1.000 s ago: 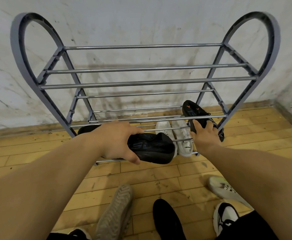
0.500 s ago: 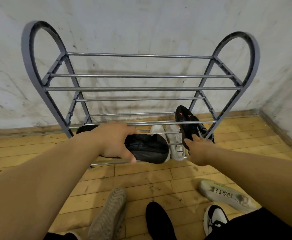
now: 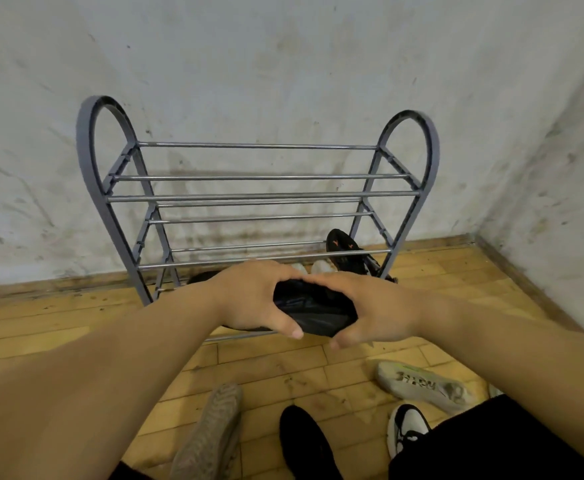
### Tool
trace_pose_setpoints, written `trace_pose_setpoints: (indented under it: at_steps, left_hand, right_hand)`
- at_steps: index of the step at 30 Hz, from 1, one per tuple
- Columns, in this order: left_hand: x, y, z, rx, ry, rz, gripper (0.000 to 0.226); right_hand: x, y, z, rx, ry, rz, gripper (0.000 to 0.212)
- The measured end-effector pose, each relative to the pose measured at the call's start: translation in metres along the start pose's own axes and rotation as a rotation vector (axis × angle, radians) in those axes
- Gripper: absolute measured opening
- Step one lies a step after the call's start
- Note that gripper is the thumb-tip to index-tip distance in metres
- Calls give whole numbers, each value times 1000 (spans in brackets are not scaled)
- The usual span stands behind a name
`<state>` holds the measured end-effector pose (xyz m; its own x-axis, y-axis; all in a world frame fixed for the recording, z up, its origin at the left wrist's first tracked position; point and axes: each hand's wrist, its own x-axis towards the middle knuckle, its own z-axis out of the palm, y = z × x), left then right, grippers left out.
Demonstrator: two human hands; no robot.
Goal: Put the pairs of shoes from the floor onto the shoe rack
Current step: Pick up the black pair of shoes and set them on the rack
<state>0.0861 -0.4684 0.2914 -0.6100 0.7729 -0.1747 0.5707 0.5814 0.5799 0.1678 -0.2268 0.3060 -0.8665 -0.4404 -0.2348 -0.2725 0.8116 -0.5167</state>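
four loose shoes (image 3: 422,384) lie before the rack (image 3: 259,195).

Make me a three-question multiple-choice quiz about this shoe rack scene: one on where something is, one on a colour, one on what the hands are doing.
1. Where is the shoe with orange marks?
A. rack's top shelf
B. low in the rack, right end
C. floor by the grey shoe

2. What colour is the shoe being held?
A. black
B. white
C. red

3. How is that shoe held?
A. left hand only
B. right hand only
C. both hands

Answers:
1 B: it sits low at the right end of the rack.
2 A: it shows black between the hands.
3 C: the left hand and right hand both clasp it.
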Motion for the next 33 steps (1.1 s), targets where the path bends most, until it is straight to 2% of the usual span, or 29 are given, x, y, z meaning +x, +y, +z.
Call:
trace_pose_setpoints:
  at_steps: [4,7,11,14,21,24,28,33]
  left_hand:
    - [-9,0,0,-50,11,-77,97]
    - [-11,4,0,-16,-4,-90,90]
    - [-12,-4,-5,207,14,-152,103]
    - [-11,-29,-10,306,69,-240,104]
    - [-6,-79,-4,352,134,-451,104]
    - [4,-96,0,358,159,-491,100]
    - [17,-112,5,294,112,-532,96]
    - [27,-123,22,286,126,-557,92]
  right_hand:
    - [-5,0,2,1,38,20,91]
    - [-4,3,3,-16,20,11,82]
    - [-2,13,0,-117,-52,87,79]
    - [-1,30,6,-179,-61,218,78]
    - [22,70,56,-72,120,534,81]
    - [34,75,73,-107,163,600,76]
    - [71,83,79,-129,216,683,76]
    - [143,100,93,49,337,818,70]
